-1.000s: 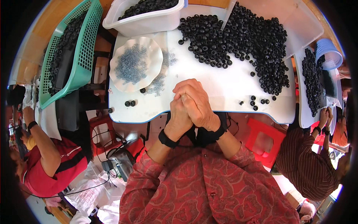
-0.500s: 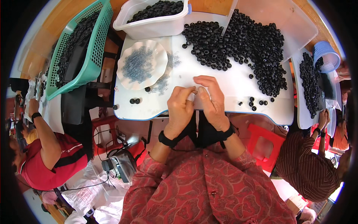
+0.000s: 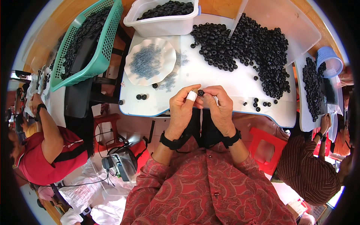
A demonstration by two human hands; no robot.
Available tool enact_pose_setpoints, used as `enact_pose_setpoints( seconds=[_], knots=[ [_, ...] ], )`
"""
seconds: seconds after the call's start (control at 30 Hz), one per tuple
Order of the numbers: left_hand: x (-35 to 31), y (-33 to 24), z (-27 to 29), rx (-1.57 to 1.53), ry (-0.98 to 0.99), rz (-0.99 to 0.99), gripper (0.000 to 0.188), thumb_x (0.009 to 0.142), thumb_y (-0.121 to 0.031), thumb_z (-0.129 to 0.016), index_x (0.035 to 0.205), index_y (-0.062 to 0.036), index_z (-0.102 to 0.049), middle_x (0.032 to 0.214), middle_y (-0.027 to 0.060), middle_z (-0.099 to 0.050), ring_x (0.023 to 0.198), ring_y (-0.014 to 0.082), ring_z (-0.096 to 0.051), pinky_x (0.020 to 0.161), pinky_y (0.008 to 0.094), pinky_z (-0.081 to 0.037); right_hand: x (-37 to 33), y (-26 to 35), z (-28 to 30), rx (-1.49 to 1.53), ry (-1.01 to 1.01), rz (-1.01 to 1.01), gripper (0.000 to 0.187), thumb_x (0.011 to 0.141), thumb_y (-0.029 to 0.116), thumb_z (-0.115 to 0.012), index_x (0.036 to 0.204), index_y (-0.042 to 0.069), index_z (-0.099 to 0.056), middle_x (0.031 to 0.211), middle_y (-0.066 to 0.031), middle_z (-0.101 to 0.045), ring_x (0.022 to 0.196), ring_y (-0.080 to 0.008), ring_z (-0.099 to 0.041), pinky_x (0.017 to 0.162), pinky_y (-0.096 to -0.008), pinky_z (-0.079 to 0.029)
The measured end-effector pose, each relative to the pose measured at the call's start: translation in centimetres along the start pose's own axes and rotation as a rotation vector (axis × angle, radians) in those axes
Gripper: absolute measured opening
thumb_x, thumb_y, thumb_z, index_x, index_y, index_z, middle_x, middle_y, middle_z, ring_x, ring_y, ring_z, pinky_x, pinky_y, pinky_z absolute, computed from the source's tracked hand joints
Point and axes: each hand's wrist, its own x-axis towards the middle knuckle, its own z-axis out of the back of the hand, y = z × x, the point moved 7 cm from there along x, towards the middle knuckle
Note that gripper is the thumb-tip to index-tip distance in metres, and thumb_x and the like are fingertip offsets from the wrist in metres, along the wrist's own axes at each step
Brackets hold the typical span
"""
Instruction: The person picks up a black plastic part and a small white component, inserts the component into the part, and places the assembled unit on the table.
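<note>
My left hand [image 3: 182, 110], a white wrap around one finger, and my right hand [image 3: 221, 108] meet above the near edge of the white table [image 3: 210, 83]. Between their fingertips is a small black ring-shaped piece [image 3: 201, 92], its hole facing up. Fingers of both hands are closed on it; whether anything else is pinched there is too small to tell. Beyond, to the left, a scalloped white plate [image 3: 167, 55] carries many tiny grey-blue bits [image 3: 145, 62]. A large pile of similar black pieces [image 3: 258, 52] covers the far right.
A white tub [image 3: 165, 27] of black pieces stands at the back, with a green basket [image 3: 98, 52] to its left. A clear bin [image 3: 288, 28] lies tipped beside the pile. Red stools [image 3: 268, 144] and cables are below. People work at both sides.
My fingertips have drawn apart somewhat, and the black piece now shows between them. My right hand's raised fingers have curled down toward it. The view has shifted slightly, moving the table contents rightward.
</note>
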Motion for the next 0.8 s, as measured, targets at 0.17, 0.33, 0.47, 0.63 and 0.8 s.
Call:
enact_pose_setpoints(
  seconds=[0.17,0.33,0.47,0.63,0.8],
  knots=[
    [-0.4,-0.5,-0.4,-0.005,0.027,0.016,0.02,0.101,-0.008,-0.057,0.114,0.002,-0.069,0.084,0.0065,-0.068,0.07,0.0101,-0.064,0.062,0.0234,-0.055,-0.1,0.0,0.3,0.06,0.001,-0.073,0.009,0.091,-0.004,-0.065,0.1,-0.001,-0.066,0.097,-0.009,-0.065,0.085,-0.0169,-0.066,0.078,-0.0277,-0.053],
    [-0.5,-0.7,-0.3,-0.162,0.221,0.136,0.019,0.1,-0.009,-0.059,0.112,0.0019,-0.069,0.083,0.0056,-0.067,0.067,0.0096,-0.062,0.059,0.0216,-0.053,-0.1,-0.9,0.5,0.519,0.093,-0.257,0.009,0.088,-0.008,-0.067,0.095,-0.003,-0.067,0.094,-0.0063,-0.066,0.086,-0.0135,-0.067,0.078,-0.0262,-0.053],
    [0.1,-1.3,-0.2,-0.167,0.271,0.209,0.02,0.1,-0.011,-0.059,0.111,0.0026,-0.07,0.086,0.0066,-0.069,0.068,0.0103,-0.063,0.059,0.0218,-0.053,0.2,-1.4,0.9,0.377,0.069,-0.274,0.007,0.088,-0.006,-0.069,0.094,-0.002,-0.067,0.092,-0.0051,-0.067,0.082,-0.0129,-0.066,0.076,-0.0265,-0.053],
    [5.6,-4.9,2.1,-0.154,0.062,0.186,0.02,0.094,-0.001,-0.057,0.109,0.0069,-0.068,0.088,0.0099,-0.068,0.071,0.0138,-0.064,0.065,0.0262,-0.055,0.7,-1.1,2.6,-0.156,-0.036,0.018,0.009,0.088,-0.003,-0.069,0.096,-0.001,-0.065,0.09,-0.0074,-0.067,0.077,-0.0161,-0.065,0.07,-0.0276,-0.053],
    [15.3,-12.5,2.6,-0.27,-0.088,-0.099,0.019,0.096,-0.001,-0.053,0.106,0.0111,-0.063,0.094,0.0144,-0.066,0.077,0.021,-0.067,0.074,0.0317,-0.059,0.2,-2.2,2.6,-0.182,-0.036,-0.006,0.008,0.088,-0.002,-0.069,0.094,0.0,-0.064,0.09,-0.0093,-0.065,0.076,-0.0186,-0.065,0.07,-0.0281,-0.054]
  ],
)
